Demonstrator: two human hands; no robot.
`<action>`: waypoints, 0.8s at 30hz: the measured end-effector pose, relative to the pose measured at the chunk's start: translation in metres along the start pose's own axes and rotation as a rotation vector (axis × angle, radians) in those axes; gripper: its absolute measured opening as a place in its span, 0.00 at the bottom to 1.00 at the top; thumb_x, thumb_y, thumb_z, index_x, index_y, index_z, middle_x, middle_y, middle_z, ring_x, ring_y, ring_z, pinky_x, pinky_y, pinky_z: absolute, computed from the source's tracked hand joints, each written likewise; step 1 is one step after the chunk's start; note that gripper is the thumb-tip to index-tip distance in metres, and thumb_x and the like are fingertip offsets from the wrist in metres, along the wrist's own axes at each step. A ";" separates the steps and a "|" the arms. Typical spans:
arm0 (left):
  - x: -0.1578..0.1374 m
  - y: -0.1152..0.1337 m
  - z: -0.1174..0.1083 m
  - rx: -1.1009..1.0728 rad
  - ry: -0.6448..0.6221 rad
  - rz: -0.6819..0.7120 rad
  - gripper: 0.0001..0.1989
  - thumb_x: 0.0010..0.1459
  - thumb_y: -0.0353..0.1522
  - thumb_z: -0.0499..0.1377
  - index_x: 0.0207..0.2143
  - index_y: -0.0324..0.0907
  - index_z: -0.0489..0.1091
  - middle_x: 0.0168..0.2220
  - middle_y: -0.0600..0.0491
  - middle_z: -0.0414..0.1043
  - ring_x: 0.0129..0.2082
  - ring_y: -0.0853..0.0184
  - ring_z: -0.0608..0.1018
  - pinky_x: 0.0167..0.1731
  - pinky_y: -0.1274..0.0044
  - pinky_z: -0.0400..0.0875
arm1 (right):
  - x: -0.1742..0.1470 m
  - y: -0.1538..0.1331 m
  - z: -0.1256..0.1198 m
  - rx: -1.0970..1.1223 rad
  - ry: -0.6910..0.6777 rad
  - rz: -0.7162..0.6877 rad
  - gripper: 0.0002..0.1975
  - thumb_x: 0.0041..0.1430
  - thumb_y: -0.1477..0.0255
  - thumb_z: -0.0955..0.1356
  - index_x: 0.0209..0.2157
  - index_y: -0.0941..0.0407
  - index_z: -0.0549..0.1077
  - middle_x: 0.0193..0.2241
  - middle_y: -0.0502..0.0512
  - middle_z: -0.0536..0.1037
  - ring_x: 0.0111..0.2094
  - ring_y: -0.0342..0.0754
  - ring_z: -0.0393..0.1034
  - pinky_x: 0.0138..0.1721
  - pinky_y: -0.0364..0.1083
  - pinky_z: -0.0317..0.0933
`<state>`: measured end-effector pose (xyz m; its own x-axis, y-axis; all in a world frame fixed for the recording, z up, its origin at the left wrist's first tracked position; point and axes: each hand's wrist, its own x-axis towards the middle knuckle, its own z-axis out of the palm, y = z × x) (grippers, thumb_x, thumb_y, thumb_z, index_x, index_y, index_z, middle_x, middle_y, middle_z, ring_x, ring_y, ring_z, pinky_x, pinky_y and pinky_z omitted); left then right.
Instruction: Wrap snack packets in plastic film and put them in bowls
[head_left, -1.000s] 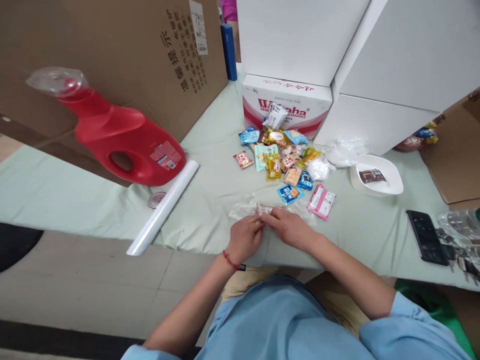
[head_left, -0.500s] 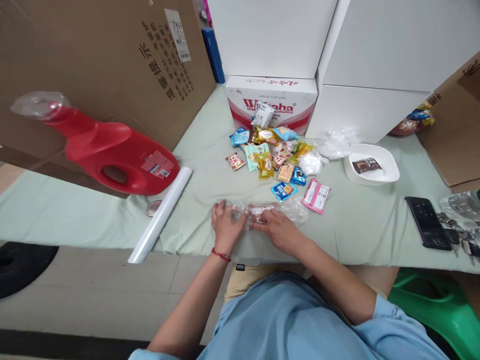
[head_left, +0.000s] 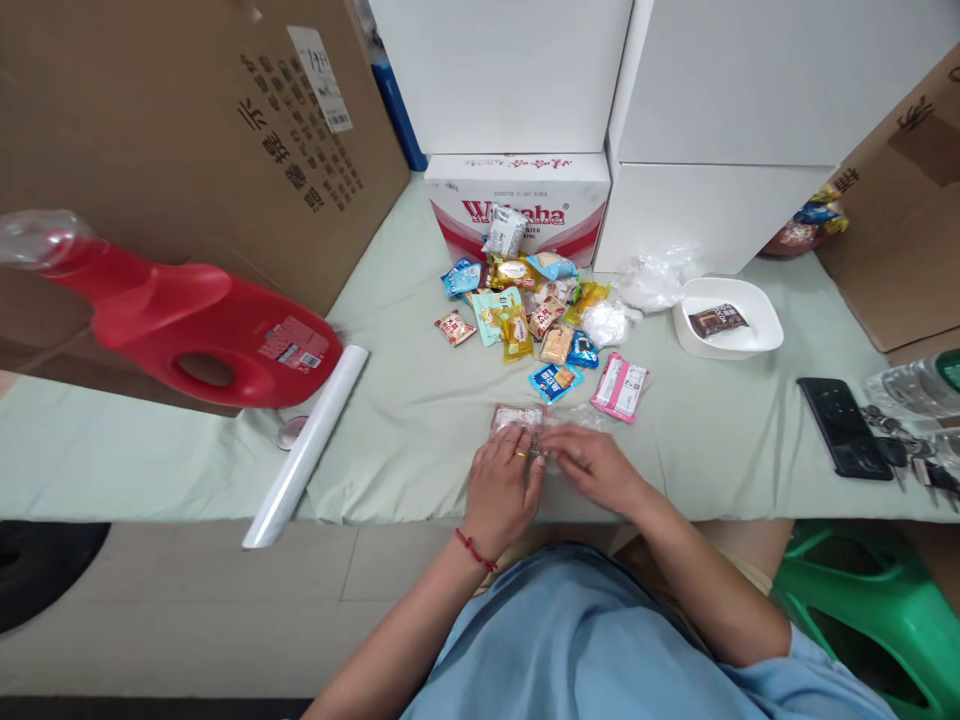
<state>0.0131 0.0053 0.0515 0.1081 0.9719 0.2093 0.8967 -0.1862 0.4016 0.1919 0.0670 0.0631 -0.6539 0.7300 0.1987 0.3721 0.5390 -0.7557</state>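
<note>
A small reddish-brown snack packet (head_left: 516, 414) with a pale label lies near the table's front edge, partly under clear plastic film (head_left: 579, 414). Across the packet's near side my left hand (head_left: 501, 485) rests palm down, its fingers stretched out and pressing on it. Just to the right, the fingertips of my right hand (head_left: 598, 468) are closed on the film, close to the left thumb. Both hands hide part of the packet. Beyond it sit a blue snack packet (head_left: 556, 382) and a pink-and-white packet (head_left: 619, 387).
Several colourful snack packets (head_left: 517, 320) are heaped before a red-and-white carton (head_left: 517, 195). A white bowl (head_left: 765, 345) holds a brown packet. A phone (head_left: 845, 428) and keys lie right; a white roll (head_left: 307, 450) and red jug (head_left: 225, 330) are left.
My left hand has moved right and now lies over the packet. My right hand has shifted off the packet onto the film at its right. The view has shifted slightly.
</note>
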 end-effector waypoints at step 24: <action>-0.057 -0.054 -0.015 -0.080 0.218 0.130 0.27 0.63 0.26 0.56 0.64 0.45 0.63 0.59 0.41 0.72 0.71 0.48 0.60 0.62 0.50 0.67 | 0.078 -0.041 0.060 -0.503 -0.121 0.101 0.24 0.69 0.54 0.65 0.51 0.61 0.73 0.51 0.67 0.72 0.54 0.60 0.61 0.59 0.62 0.57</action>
<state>-0.0484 -0.0421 0.0314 0.1179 0.8865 0.4474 0.8435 -0.3271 0.4260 0.0864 0.0765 0.0717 -0.6586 0.7512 0.0439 0.6883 0.6250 -0.3684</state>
